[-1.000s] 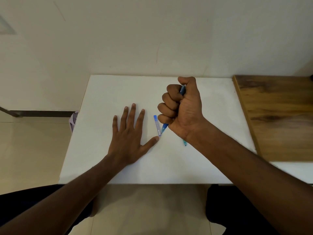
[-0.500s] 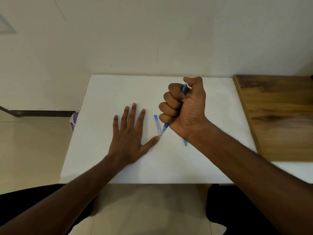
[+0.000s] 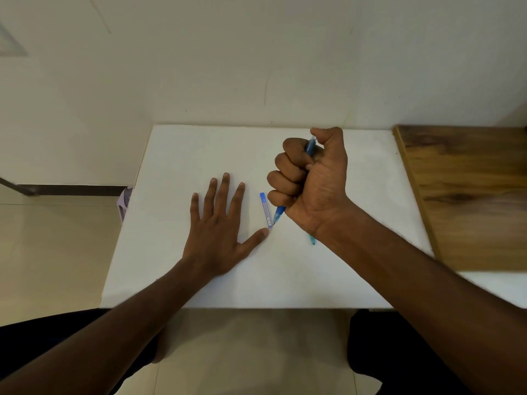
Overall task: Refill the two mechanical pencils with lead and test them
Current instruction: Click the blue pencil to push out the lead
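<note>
Right hand (image 3: pixel 313 183) fingers fisted round blue pencil (image 3: pixel 279 213), tip on white table (image 3: pixel 176 155); left hand (image 3: pixel 219 232) fingers flat, spread wide

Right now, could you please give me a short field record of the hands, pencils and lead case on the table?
right hand: fist round blue pencil, thumb over its top end, tip down by the table
left hand: flat on white table, fingers spread
lead case: flat, between the hands
second pencil: on table, mostly hidden by right wrist
</note>
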The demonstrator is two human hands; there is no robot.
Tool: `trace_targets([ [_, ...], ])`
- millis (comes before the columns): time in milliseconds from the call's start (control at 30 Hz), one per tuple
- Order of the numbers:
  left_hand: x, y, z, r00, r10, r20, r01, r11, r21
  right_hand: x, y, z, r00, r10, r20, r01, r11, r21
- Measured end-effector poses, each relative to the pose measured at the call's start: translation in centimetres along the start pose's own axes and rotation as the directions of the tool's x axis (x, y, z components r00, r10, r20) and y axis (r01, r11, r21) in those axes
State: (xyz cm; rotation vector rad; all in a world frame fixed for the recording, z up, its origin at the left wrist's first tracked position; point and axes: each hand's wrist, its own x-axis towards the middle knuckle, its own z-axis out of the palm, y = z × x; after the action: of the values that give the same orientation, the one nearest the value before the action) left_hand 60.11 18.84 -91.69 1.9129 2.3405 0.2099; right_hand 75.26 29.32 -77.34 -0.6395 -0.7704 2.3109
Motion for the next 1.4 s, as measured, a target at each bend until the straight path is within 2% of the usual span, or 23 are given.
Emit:
trace_targets([
  [233, -0.1, 0.0, -0.1, 1.0, -0.003, 0.002, 0.003, 1.0, 0.002, 0.0, 0.1, 0.1, 1.0, 0.024, 0.005, -0.024, 0.999, -0.021],
  [700, 0.0, 0.0, 0.0, 1.0, -0.004, 0.005, 0.004, 1.0, -0.004, 0.1, 0.0, -0.1, 1.0, 0.022, -0.007, -0.022, 0.999, 0.046],
  [1067, -0.1, 0.1, -0.1, 1.0, 0.003, -0.001, -0.003, 1.0, -0.012, 0.4, -0.4, -0.8, 0.997, 0.005, -0.074, 0.001, 0.996, 0.085],
  [1200, -0.2, 0.1, -0.1, 1.0, 0.008, 0.001, -0.008, 1.0, -0.011, 0.8, -0.7, -1.4, 0.997, 0.046, -0.055, -0.04, 0.994, 0.104],
  [1400, -0.1, 0.0, 0.0, 1.0, 0.011, -0.004, -0.011, 1.0, -0.019, 1.4, -0.4, -1.9, 0.981, 0.096, -0.166, -0.089, 0.995, 0.048],
])
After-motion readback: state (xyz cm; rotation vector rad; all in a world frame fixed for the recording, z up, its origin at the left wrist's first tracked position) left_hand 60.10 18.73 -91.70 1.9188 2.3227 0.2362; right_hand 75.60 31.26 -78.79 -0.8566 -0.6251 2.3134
